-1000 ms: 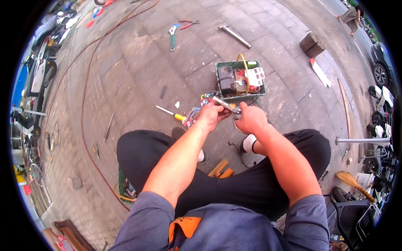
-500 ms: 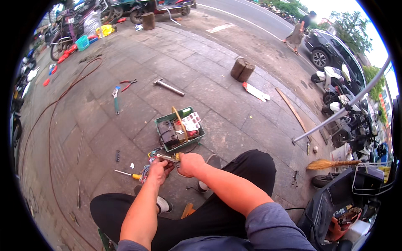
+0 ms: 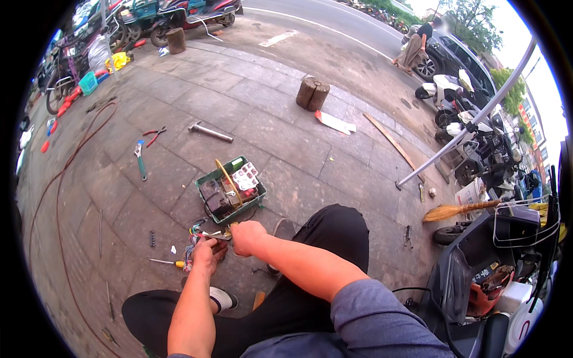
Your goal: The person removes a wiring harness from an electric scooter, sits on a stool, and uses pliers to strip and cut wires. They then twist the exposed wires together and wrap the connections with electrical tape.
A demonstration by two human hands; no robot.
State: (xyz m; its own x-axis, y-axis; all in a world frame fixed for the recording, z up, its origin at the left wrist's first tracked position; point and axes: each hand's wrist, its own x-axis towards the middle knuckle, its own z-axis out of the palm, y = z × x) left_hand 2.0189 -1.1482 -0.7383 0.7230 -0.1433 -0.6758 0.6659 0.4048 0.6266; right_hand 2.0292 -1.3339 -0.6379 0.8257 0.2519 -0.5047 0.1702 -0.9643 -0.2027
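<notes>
Low in front of my lap my two hands work close together. My right hand (image 3: 248,237) is closed round a metal tool with yellow on it, which looks like a pair of pliers (image 3: 221,235). Fingers of my left hand (image 3: 206,255) pinch at the jaw end, by a bundle of coloured wires (image 3: 192,238); the thin wire they seem to grip is partly hidden by the fingers. Just beyond stands a green basket (image 3: 262,190) with a tan handle, holding a dark battery-like block (image 3: 215,197) and a white perforated piece (image 3: 245,176).
On the paving lie a yellow-handled screwdriver (image 3: 179,264), an adjustable wrench (image 3: 140,161), red pliers (image 3: 155,137), a hammer (image 3: 212,132) and a long hose (image 3: 77,149). A wood stump (image 3: 313,94) stands ahead. A scooter (image 3: 453,286) and a broom (image 3: 459,210) are at right.
The whole scene has shifted left in view as my head turned. Both hands stay together at the tool and wires. A passer-by has moved nearer the parked car.
</notes>
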